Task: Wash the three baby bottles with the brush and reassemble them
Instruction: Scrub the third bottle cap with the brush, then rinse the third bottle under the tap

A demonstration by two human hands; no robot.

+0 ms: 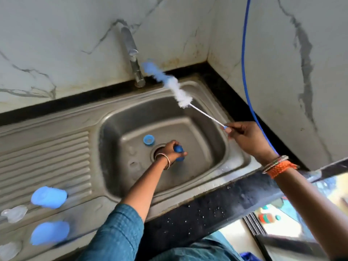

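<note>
My right hand [244,136] grips the thin white handle of the bottle brush [177,91]; its blue and white bristle head is raised over the sink's back rim, beside the tap. Down in the basin my left hand [172,150] holds a blue bottle part [178,149] over the drain. A blue ring cap [148,139] lies on the basin floor next to the drain. Two blue caps [49,196] [49,232] and two clear teats [15,213] [9,250] lie blurred on the drainboard at the left.
The steel sink [222,117] is set in a black counter [216,202]. The tap [131,53] stands at the back rim. A blue hose [244,72] hangs down the right wall. Marble walls close the back and right.
</note>
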